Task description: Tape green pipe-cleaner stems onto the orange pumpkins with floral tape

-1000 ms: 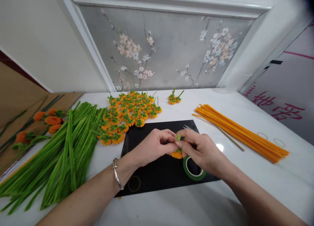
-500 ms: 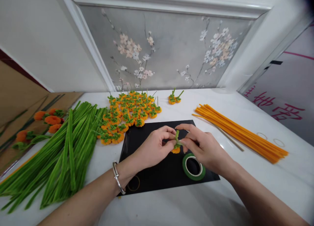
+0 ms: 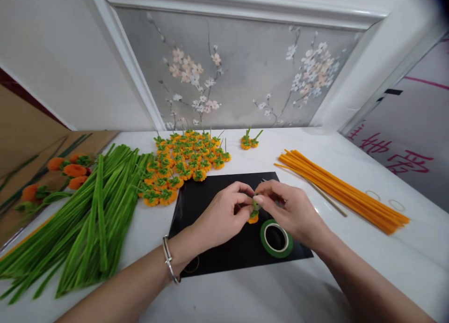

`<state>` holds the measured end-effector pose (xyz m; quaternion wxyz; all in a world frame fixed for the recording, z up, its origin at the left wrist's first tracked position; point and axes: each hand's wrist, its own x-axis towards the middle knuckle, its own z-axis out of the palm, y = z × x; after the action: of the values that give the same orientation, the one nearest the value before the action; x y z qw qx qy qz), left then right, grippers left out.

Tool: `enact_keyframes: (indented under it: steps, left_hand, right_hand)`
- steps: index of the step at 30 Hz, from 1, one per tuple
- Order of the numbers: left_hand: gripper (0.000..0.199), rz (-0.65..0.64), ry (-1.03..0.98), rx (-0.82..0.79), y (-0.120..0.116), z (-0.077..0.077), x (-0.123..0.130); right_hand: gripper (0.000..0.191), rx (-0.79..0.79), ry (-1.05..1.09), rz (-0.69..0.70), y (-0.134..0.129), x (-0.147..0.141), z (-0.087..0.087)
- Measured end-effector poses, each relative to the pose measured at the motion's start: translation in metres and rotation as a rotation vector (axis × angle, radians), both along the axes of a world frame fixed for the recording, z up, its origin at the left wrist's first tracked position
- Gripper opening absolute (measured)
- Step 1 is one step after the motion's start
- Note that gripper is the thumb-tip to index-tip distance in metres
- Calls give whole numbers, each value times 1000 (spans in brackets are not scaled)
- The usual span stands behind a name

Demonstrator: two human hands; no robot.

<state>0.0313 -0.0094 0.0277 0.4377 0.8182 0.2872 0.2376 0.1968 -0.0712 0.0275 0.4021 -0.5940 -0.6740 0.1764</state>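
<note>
A small orange flower with a green top (image 3: 253,217) hangs between my hands over the black mat (image 3: 224,253). My left hand (image 3: 228,214) has thumb and fingers closed on its green part from the left. From the right, my right hand (image 3: 289,210) pinches the top of that same green part. The fingertips of both hands nearly meet and hide most of the stem. Just below my right hand, a roll of green tape (image 3: 276,238) lies flat on the mat.
Long green fuzzy stems (image 3: 101,215) spread at the left, beside orange blooms (image 3: 74,170). Many finished orange flowers (image 3: 187,157) stand behind the mat, two more (image 3: 249,143) at the back. Orange stems (image 3: 343,190) and a thin stick (image 3: 328,199) lie at the right.
My right fingertips have moved up and inward to the top of the green stem. The green end that stood up between my hands is now covered by fingers.
</note>
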Motion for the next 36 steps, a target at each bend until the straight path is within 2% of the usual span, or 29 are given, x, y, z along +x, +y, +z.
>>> enact_keyframes:
  steps: [3,6,8,10,13,16,20,26,36]
  left_hand:
    - [19,-29,-14,-100,-1,2,1]
    - [15,-66,-83,-345,0,4,3]
    - [12,-66,-133,-475,0,4,3]
    - [10,-50,-162,-518,1,3,2]
    - [14,-25,-127,-413,3,5,-1]
    - [15,-46,-27,-253,6,8,-6]
    - [14,-101,70,-172,10,12,-11]
    - [14,-136,77,-109,11,7,-13]
    - [17,-31,-3,-139,11,5,-8]
  right_hand:
    - [14,33,36,72,2,0,-2]
    - [16,67,116,72,3,1,-3]
    - [12,50,166,57,4,1,-4]
    - [7,-6,232,51,5,1,-5]
    - [14,-115,287,95,6,4,-7]
    - [17,-183,213,211,5,7,-8]
    - [17,-248,188,326,4,5,-7]
    - [9,-260,212,305,4,4,-8]
    - [6,-265,347,279,0,-1,-4]
